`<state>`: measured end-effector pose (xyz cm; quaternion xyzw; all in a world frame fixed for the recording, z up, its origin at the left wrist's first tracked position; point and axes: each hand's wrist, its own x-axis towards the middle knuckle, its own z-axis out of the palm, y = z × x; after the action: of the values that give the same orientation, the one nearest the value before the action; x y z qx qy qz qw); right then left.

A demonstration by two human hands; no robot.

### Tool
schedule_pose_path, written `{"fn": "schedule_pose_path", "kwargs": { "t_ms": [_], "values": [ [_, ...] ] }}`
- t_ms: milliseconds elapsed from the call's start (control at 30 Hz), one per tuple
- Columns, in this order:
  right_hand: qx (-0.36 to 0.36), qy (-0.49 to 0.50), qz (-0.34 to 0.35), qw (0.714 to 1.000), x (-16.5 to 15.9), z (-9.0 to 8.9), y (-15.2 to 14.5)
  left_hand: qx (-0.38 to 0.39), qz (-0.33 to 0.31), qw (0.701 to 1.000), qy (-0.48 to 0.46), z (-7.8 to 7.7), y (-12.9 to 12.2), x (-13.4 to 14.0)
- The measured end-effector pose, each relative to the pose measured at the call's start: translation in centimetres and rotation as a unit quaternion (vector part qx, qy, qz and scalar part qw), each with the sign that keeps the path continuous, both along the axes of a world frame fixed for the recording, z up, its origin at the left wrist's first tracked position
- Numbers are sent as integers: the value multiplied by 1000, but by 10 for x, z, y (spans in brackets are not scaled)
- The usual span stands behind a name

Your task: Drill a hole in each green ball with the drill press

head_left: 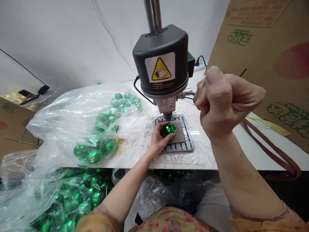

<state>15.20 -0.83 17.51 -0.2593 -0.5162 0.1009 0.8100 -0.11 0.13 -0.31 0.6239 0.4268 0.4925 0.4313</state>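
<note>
A small black and silver bench drill press (160,61) stands before me. Under its chuck (167,116), my left hand (159,138) curls its thumb and fingers around a shiny green faceted ball (171,128). The ball rests on a brown board (180,133) on the slotted metal base (189,140), and the drill tip meets its top; whether it has entered, I cannot tell. My right hand (222,100) is raised in a fist around the end of the feed lever (189,93), whose grip is hidden by my fingers.
A clear plastic bag (70,116) with several green balls lies on the left of the white table (135,161); more bagged green balls (79,196) sit below. A cardboard box (267,61) and a brown strap (272,148) are at right. Dark shavings surround the base.
</note>
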Motion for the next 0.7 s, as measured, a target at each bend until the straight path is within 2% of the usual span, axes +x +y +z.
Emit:
{"fn": "schedule_pose_path", "kwargs": {
  "t_ms": [133, 300, 433, 567, 700],
  "values": [
    [-18, -9, -15, 1000, 1, -4, -4, 3, 0, 1000, 1, 0, -1, 0],
    [-16, -22, -16, 1000, 1, 1, -2, -2, -4, 1000, -1, 2, -1, 0],
    [5, -31, -16, 999, 2, 14, 8, -8, 14, 1000, -9, 3, -2, 1],
    [-30, -35, 1, 999, 4, 31, 24, 3, 27, 1000, -8, 3, -3, 2],
    [-46, -12, 54, 997, 4, 39, 31, 31, 80, 996, 11, 1, -6, -2]
  ]
}}
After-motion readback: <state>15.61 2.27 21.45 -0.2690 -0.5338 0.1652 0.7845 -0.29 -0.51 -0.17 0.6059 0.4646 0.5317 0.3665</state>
